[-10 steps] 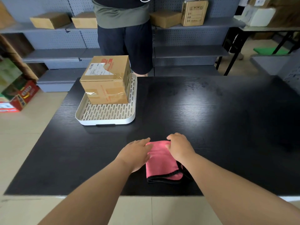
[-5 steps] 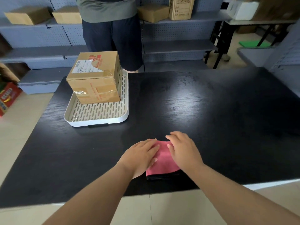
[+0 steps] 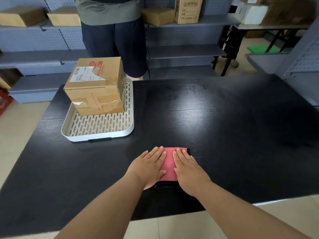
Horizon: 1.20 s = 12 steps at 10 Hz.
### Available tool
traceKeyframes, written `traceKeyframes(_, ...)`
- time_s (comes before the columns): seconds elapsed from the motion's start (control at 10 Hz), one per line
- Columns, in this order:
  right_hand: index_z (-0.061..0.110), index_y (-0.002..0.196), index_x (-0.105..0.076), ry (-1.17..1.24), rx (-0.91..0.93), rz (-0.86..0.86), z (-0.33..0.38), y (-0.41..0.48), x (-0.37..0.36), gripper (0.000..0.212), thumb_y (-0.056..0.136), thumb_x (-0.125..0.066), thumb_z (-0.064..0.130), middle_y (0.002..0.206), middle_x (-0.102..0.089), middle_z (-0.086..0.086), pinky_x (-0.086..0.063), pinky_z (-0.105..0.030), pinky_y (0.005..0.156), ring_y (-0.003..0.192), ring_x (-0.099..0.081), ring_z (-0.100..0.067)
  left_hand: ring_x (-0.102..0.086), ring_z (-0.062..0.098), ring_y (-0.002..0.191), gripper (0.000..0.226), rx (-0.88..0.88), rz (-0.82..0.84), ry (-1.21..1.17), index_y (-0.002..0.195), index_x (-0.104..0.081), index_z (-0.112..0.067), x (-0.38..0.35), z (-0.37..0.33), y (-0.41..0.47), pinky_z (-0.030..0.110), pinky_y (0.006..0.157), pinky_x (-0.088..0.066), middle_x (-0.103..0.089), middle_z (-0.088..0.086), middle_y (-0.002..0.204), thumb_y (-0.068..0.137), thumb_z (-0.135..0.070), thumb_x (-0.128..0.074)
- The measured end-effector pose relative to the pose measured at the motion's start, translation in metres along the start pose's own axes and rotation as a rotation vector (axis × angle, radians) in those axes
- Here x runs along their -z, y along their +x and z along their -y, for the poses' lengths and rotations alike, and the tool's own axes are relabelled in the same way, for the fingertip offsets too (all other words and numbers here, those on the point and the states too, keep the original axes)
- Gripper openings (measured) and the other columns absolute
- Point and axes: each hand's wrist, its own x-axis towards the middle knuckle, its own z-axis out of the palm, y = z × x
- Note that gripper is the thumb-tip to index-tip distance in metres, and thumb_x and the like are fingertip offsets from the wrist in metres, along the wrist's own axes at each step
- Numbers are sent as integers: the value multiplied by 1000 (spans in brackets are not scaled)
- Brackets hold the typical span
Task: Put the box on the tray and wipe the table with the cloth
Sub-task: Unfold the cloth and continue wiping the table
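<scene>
A taped cardboard box (image 3: pixel 96 87) with a shipping label stands in the far half of a white slotted tray (image 3: pixel 98 128) on the left of the black table (image 3: pixel 215 118). A folded pink cloth (image 3: pixel 170 163) with a black edge lies near the table's front edge. My left hand (image 3: pixel 149 167) presses flat on the cloth's left side, fingers straight. Beside it, my right hand (image 3: pixel 189 171) lies flat on the cloth's right side. Both hands cover much of the cloth.
A person in dark shorts (image 3: pixel 114 37) stands just behind the table's far edge, near the tray. Grey shelves (image 3: pixel 186 50) behind hold several cardboard boxes. A dark folding table (image 3: pixel 269 26) stands at the back right.
Both hands have flattened onto the cloth, fingers now straight, and the cloth has slid a little farther from the front edge. The box and tray have not moved.
</scene>
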Motion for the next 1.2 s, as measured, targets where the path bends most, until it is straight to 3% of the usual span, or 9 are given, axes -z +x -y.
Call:
traceKeyframes(0.4, 14, 149, 11, 3, -3, 7, -28, 82, 36, 56, 103, -18, 28, 159, 16, -1, 4, -33, 121, 146, 14, -15, 10, 15, 148, 64, 39, -16, -23, 151, 12, -17, 32, 36, 78, 34, 121, -3, 16, 0, 159, 101, -47, -14)
traceKeyframes(0.9, 15, 149, 11, -27, 99, -2, -91, 265, 120, 56, 103, -19, 28, 159, 16, 0, 5, -32, 119, 146, 14, -14, 9, 15, 148, 65, 191, -24, -85, 150, 11, -17, 101, 118, 239, 35, 121, -4, 16, 1, 159, 101, -47, -16)
traceKeyframes(1.2, 15, 149, 9, -69, 67, -17, -166, 312, 150, 55, 103, -17, 30, 160, 13, 0, 2, -33, 121, 147, 11, -14, 8, 18, 148, 64, 203, -51, -131, 151, 10, -14, 139, 95, 322, 36, 119, -3, 15, 3, 160, 101, -45, -16)
